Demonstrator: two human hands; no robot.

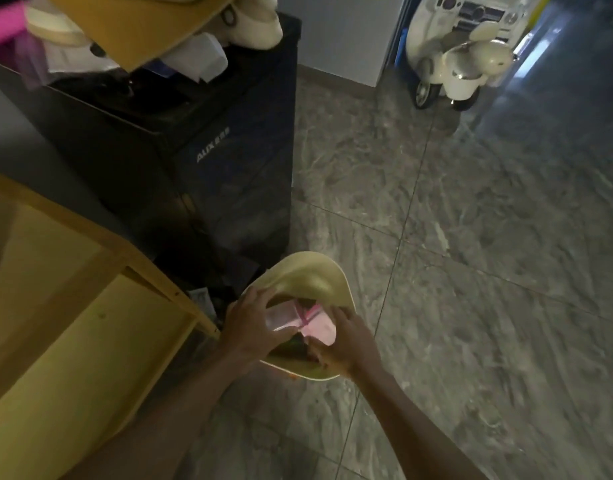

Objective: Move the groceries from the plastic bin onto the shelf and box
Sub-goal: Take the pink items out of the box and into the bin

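A: Where's the item?
B: Clear plastic container with a pink packet (303, 322), sitting in the pale yellow plastic bin (308, 278) on the floor, right between both hands.

A: Hands?
B: Left hand (251, 320) is wrapped on the container's clear end, fingers curled over it. Right hand (346, 344) presses on the pink end, fingers bent; can't tell if it's truly gripping or just steadying.

A: Handling?
B: Looks light, thin-walled plastic, probably smooth and a bit slippery, may flex if squeezed. Best taken by both ends as now, or around the middle.

A: Anything under it?
B: Dark items below the fingers, too blurred to name.

A: Destination?
B: Yellow wooden shelf (90, 306) is just left of the left hand.
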